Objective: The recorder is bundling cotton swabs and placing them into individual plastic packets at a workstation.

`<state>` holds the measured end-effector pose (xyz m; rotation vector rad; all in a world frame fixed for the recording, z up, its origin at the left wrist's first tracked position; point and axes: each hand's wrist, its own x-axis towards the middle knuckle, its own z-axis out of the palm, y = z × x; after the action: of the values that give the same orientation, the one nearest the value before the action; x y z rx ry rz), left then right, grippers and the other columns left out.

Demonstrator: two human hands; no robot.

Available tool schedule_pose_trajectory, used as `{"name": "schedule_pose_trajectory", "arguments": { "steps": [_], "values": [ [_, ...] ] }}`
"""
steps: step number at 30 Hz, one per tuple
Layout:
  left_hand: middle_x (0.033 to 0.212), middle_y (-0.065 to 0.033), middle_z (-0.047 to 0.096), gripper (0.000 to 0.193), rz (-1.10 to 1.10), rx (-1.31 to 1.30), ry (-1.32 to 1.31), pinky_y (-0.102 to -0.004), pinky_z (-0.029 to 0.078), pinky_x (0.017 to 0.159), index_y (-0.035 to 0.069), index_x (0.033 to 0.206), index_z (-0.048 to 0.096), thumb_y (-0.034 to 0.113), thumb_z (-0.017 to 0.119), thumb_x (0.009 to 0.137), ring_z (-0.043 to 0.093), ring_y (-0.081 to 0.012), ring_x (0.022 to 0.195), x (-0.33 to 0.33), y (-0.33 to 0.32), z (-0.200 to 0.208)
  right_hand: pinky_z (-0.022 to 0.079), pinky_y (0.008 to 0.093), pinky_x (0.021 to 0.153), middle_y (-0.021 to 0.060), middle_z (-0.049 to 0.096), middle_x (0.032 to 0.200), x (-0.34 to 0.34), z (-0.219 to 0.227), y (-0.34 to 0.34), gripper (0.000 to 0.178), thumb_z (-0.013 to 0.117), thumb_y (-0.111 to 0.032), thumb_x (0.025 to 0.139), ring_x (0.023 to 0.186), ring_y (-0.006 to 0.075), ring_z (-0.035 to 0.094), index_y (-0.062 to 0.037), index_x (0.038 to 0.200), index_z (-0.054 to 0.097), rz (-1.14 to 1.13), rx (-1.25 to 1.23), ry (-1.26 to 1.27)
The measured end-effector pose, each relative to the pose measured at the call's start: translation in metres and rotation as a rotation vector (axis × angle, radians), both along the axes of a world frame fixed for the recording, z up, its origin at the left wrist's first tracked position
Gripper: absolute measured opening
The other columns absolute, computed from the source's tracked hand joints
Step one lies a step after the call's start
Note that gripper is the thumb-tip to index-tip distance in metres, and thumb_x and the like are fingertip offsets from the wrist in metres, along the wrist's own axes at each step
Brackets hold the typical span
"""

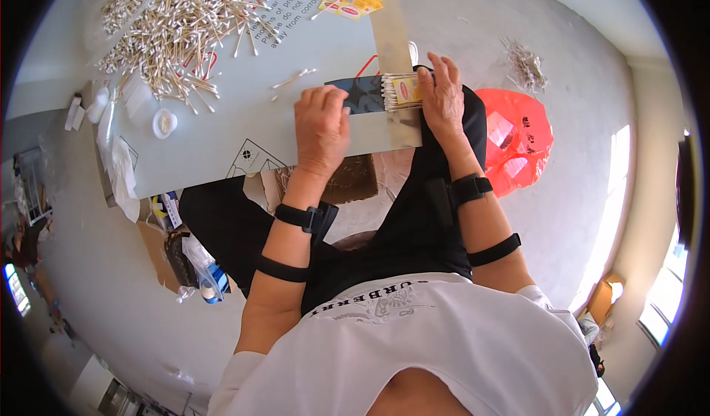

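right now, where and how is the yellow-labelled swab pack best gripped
Likely grip the swab pack around its yellow-labelled middle, coming from the right: bare white tips show at its left end, and the right hand is at the opposite end.

Bundled cotton swabs (390,94), white tips leftward, lie with a yellow card (407,89) at the table's right edge (405,129).

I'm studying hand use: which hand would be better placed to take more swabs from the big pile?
The left, I'd judge. The left hand is nearer the swab pile, and no swab shows in it; the right hand is farther off, at the swab bundle's right end.
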<state>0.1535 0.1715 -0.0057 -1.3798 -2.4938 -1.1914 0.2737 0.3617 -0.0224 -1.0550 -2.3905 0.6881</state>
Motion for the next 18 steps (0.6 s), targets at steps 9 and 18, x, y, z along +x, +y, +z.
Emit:
{"name": "schedule_pose_trajectory", "arguments": {
  "steps": [9, 18],
  "values": [
    [0.113, -0.0091, 0.059, 0.034, -0.005, 0.057, 0.01, -0.0433, 0.04, 0.096, 0.003, 0.105, 0.06, -0.003, 0.067, 0.072, 0.052, -0.0321, 0.113, 0.031, 0.027, -0.003, 0.044, 0.0367, 0.094, 0.0184, 0.061, 0.109, 0.001, -0.044, 0.011, 0.041, 0.043, -0.037, 0.102, 0.105, 0.0296, 0.059, -0.0085, 0.127, 0.058, 0.104, -0.498, 0.298],
    [0.112, -0.0093, 0.058, 0.035, 0.023, 0.137, -0.07, -0.044, 0.04, 0.094, 0.001, 0.107, 0.06, -0.004, 0.065, 0.073, 0.051, -0.0316, 0.113, 0.028, 0.04, -0.007, 0.044, 0.0264, 0.094, 0.0106, 0.064, 0.115, -0.006, -0.017, -0.004, 0.049, 0.041, -0.038, 0.104, 0.106, 0.015, 0.057, 0.0026, 0.129, 0.053, 0.091, -0.785, 0.45]
  ]
}}
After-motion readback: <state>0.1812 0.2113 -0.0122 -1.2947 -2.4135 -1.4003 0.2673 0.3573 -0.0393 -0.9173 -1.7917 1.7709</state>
